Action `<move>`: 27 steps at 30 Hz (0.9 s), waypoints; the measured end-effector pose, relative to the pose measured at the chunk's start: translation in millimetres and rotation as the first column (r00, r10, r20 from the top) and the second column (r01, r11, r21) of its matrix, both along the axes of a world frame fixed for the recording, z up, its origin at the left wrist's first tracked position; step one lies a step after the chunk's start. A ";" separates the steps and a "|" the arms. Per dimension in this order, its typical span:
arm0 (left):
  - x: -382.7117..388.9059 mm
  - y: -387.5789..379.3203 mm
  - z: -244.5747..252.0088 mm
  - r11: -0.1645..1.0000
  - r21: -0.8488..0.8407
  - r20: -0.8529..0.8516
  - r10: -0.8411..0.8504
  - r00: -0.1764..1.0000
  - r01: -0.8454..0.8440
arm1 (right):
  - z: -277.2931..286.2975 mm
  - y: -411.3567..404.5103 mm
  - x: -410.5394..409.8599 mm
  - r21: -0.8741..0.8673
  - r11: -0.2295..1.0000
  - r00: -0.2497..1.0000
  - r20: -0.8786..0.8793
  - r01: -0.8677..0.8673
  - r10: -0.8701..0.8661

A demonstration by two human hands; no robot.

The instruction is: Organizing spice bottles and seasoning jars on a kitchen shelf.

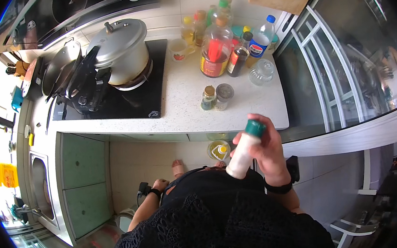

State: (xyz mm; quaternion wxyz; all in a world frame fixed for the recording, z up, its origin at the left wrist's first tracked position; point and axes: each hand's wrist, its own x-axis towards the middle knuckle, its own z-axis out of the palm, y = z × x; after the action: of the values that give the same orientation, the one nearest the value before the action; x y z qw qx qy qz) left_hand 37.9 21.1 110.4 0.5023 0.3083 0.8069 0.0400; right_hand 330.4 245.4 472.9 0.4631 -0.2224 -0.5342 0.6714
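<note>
My right hand (273, 154) is wrapped around a white shaker bottle (243, 159) with a green cap (255, 128). The bottle is tilted, cap up and to the right, in front of the counter's front edge. My left hand (161, 185) hangs low beside my body, its fingers loosely bent and partly hidden; nothing shows in it. On the counter, a small glass jar with a gold lid (208, 98) stands against a clear spice jar with a grey lid (224, 96).
A pressure cooker (123, 52) sits on the black hob (135, 105), pans (62, 69) to its left. Behind the jars stand a large bottle (216, 50), a dark sauce bottle (238, 57), a Pepsi bottle (260, 41), a glass jar (261, 72) and a cup (178, 50). An oil jug (219, 150) stands on the floor.
</note>
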 end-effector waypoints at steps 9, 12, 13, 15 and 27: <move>3.1 3.9 6.8 1.000 0.005 -0.004 -0.012 1.000 0.012 | -0.1 20.3 7.3 -0.208 0.862 0.855 -0.154 0.462 -0.495; 1.2 5.9 6.7 1.000 0.023 0.021 -0.009 1.000 0.008 | -8.1 -6.2 -12.0 -0.212 0.976 0.995 -0.093 -0.046 0.027; 1.6 5.9 8.3 0.999 0.037 0.052 -0.002 0.999 0.000 | -13.0 0.6 -7.2 -0.100 0.992 0.994 -0.077 0.071 -0.079; 2.0 3.2 7.1 1.000 0.023 0.031 0.003 1.000 -0.004 | -6.4 18.0 2.4 -0.211 0.939 0.918 -0.235 0.272 -0.318; -0.6 9.8 11.2 0.998 0.038 0.016 -0.040 0.999 0.039 | -12.8 42.2 32.3 -0.496 0.865 0.829 -0.451 0.073 -0.329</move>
State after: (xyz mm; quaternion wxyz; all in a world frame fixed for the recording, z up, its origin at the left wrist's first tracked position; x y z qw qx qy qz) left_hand 37.3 30.9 121.6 0.5037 0.3334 0.7955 0.0478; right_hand 362.7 287.6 460.1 0.5945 -0.1913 -0.1872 0.7583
